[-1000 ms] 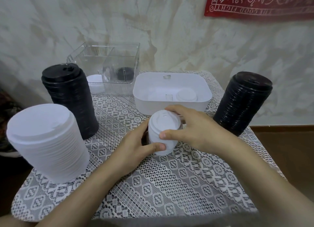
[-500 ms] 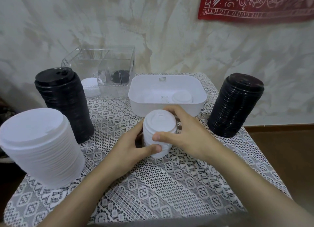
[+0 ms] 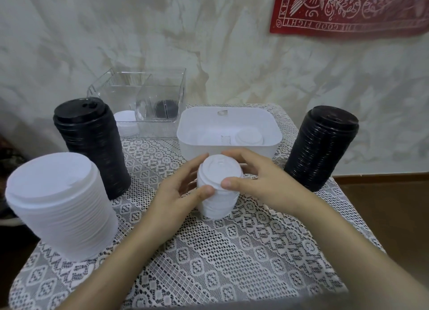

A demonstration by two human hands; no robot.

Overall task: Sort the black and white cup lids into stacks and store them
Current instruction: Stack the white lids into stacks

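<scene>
Care lies in squeezing evenly, since the left hand [image 3: 177,195] and the right hand [image 3: 263,182] both clasp the small white lid stack [image 3: 218,199], standing just before the white bin [image 3: 275,145], lest lids slip askew.

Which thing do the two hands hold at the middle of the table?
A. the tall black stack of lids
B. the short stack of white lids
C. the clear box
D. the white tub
B: the left hand and the right hand curl around the short stack of white lids, thumbs on its near side, in front of the white tub.
</scene>
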